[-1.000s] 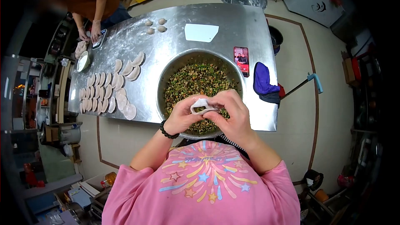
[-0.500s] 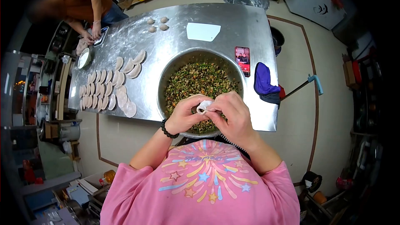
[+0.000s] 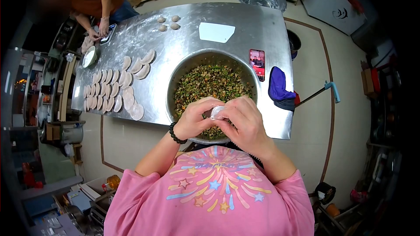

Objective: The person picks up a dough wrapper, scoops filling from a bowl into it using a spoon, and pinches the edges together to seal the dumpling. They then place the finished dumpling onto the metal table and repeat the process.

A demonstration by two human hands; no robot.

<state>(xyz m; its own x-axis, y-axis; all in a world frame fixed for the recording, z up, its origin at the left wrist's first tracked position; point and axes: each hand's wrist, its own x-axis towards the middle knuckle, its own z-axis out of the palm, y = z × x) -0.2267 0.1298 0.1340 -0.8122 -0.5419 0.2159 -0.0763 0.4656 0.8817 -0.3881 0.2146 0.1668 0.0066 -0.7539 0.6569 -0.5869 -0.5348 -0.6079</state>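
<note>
Between my two hands is a pale dough dumpling, its top edge pinched together. My left hand grips its left side, fingers curled round it. From the other side my right hand presses the edge with thumb and fingers. Both hands hover over the near part of a large metal bowl of chopped green, orange and brown filling. Rows of folded dumplings lie on the table to the left, with flat round wrappers at their near end.
On the steel table are dough balls, a white scraper, a phone, a purple cloth item and a white bowl. At the far left corner, a person's gloved hands work beside a scale.
The dumpling's opening, visible before, is now closed over at the top. My hands stay in nearly the same place. The view has shifted slightly.
</note>
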